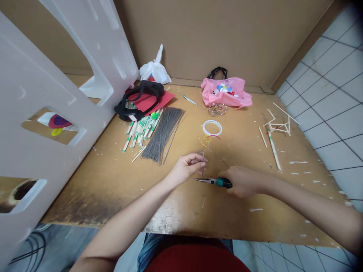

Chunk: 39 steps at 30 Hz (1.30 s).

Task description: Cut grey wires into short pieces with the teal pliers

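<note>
A red shirt (195, 258) is closest. The left hand (187, 169) pinches a thin wire (203, 164) above the table (176, 211). The right hand (244, 182) squeezes green pliers (212, 182), tips together, just beside the wire.

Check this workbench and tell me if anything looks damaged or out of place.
The wooden tabletop looks damaged: its front-left edge is darkly stained, almost scorched, and white spatters fleck the surface elsewhere.
</note>
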Available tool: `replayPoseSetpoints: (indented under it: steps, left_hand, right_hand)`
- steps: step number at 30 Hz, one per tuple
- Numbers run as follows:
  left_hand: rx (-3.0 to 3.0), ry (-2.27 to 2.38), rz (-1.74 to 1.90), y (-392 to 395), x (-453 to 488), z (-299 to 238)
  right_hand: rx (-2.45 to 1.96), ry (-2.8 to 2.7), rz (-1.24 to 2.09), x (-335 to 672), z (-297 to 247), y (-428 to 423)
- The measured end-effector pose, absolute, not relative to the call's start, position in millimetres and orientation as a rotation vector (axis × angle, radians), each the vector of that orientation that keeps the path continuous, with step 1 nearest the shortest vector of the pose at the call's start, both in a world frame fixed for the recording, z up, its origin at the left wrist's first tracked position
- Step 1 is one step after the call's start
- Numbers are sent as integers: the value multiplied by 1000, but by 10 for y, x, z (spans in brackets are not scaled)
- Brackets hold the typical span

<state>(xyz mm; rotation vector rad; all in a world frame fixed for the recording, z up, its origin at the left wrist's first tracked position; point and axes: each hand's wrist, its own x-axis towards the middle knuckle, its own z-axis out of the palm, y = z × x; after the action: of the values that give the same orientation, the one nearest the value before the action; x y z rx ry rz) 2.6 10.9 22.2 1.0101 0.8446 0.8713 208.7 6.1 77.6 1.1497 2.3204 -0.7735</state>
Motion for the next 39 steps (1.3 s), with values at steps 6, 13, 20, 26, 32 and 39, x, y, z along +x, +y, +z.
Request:
replayPoseSetpoints:
  steps: [6, 13, 20, 26, 32, 39]
  left_hand:
    - [991, 817, 857, 87, 56, 187]
    - [989, 761, 833, 90, 73, 143]
    - [992, 719, 797, 92, 70, 122]
    - [1062, 691, 833, 104, 41, 175]
    - [1280, 925, 1243, 270, -129, 204]
    - [1896, 1128, 1105, 321, -107, -66]
  right_hand:
    - [1138, 2294, -780, 2041, 788, 58]
    - [1068, 2316, -867, 2069, 714, 86]
    - [1038, 2246, -972, 2043, 732, 109]
    - [1024, 2222, -1102, 2027, 750, 128]
    - [1002, 2274, -1136, 2150, 726, 35]
    - [1103, 2232, -1211, 2349, 761, -30]
